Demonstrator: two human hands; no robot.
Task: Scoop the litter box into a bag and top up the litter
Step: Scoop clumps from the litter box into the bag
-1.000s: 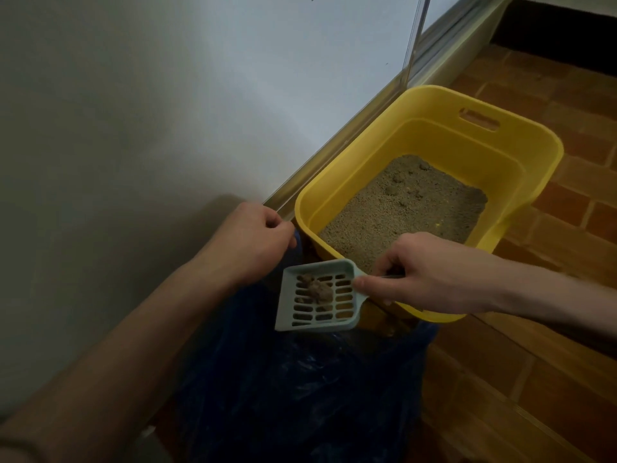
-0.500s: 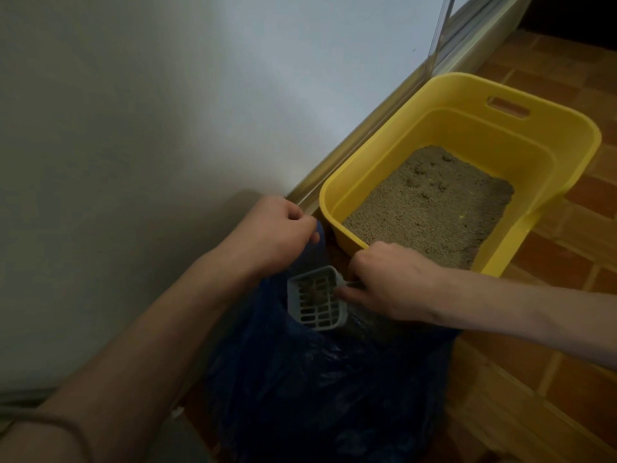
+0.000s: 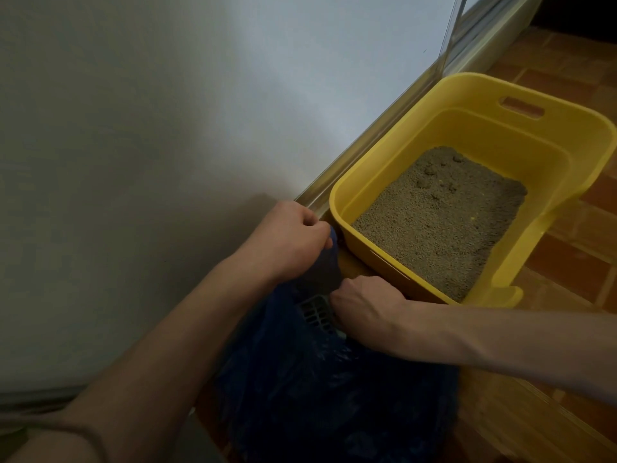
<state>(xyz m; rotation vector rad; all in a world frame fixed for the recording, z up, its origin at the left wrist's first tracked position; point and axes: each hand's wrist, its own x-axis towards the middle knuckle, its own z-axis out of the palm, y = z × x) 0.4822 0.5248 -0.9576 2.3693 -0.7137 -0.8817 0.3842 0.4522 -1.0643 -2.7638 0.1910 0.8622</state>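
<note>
Two hands work beside the litter box [image 3: 467, 105]: left hand [image 3: 293, 238] pinches the limp bag [image 3: 317, 396] rim, right hand [image 3: 364, 309] grips the light, stiff scoop [image 3: 315, 312] handle inside

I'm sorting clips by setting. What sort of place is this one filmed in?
Most likely a home, at floor level in a corner. A yellow litter box filled with litter sits on terracotta floor tiles against a plain white wall, beside a blue bag.
</note>
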